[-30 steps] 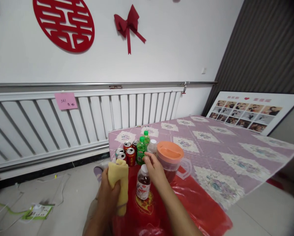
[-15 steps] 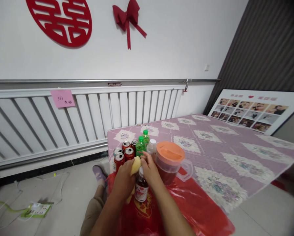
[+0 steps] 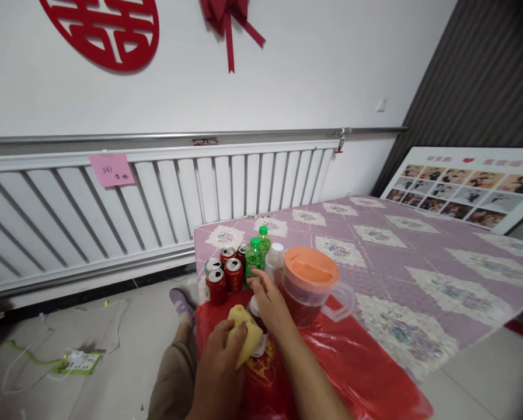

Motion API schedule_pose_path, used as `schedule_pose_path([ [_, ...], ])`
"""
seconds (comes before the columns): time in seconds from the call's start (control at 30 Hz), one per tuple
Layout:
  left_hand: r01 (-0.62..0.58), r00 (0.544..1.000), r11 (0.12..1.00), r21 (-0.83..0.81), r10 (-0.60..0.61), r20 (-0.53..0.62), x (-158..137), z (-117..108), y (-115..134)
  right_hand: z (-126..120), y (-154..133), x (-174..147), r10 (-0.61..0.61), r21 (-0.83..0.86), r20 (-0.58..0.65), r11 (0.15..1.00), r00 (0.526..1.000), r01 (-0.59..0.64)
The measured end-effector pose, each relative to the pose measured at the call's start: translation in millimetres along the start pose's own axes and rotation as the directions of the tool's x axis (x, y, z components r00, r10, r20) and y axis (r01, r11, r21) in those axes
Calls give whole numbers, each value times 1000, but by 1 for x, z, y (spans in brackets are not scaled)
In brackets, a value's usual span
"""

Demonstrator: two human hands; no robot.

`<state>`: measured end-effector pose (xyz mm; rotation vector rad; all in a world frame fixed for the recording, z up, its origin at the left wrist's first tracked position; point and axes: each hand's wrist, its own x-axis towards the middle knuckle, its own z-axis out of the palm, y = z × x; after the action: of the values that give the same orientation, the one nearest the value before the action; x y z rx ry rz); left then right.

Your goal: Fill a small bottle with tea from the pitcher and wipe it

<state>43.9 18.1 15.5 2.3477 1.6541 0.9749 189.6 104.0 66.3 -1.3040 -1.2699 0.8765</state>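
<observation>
So the counter [image 3: 375,259] had a purple flowery cover, with a slick red plastic sheet [image 3: 353,364] over the near left part. Nearest, the left hand [image 3: 221,359] had a bunched yellow cloth [image 3: 247,337] pinched in its fingers, right up against the dark bottle [image 3: 254,306], which stood on that plastic. One clumsy shove with the cloth and the bottle could've skidded or gone over. The right hand [image 3: 268,300] was just to its right, fingers loosely spread and gripping nothing I could see; couldn't tell if it touched the bottle. Its wrist was close to the lidded jug [image 3: 304,300], so an elbow swing right might've bumped that. Farther back, the cans [image 3: 234,275], green-capped bottles [image 3: 254,255] and clear bottle [image 3: 274,261] were packed tight: knock one with those fingertips and its neighbours could've toppled too.
</observation>
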Motion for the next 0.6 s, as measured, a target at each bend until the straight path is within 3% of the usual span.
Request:
schedule_pose_path([
  [0.1, -47, 998, 995, 88, 44, 38, -2, -3, -1, -1, 1, 2, 14, -3, 18, 1000, 1000, -14],
  [0.27, -26, 975, 994, 109, 1, 223, 1, -20, -11, -1, 0, 2, 23, -9, 43, 1000, 999, -22],
  [0.33, 18, 982, 998, 68, -31, 186, 5, -27, -19, 0, -2, 1, 19, -9, 51, 1000, 999, -18],
  [0.47, 35, 999, 998, -48, -36, -27, 14, -30, -19, 3, -4, -2, 12, -6, 49, 1000, 999, -11],
  [0.53, 20, 998, 997, -77, -24, -54, 19, -26, -12, 2, -3, -2, 11, -3, 40, 1000, 999, -11],
  [0.6, 25, 1000, 996, -90, -26, -8, 22, -20, -6, 0, -1, -1, 14, 0, 32, 1000, 999, -14],
])
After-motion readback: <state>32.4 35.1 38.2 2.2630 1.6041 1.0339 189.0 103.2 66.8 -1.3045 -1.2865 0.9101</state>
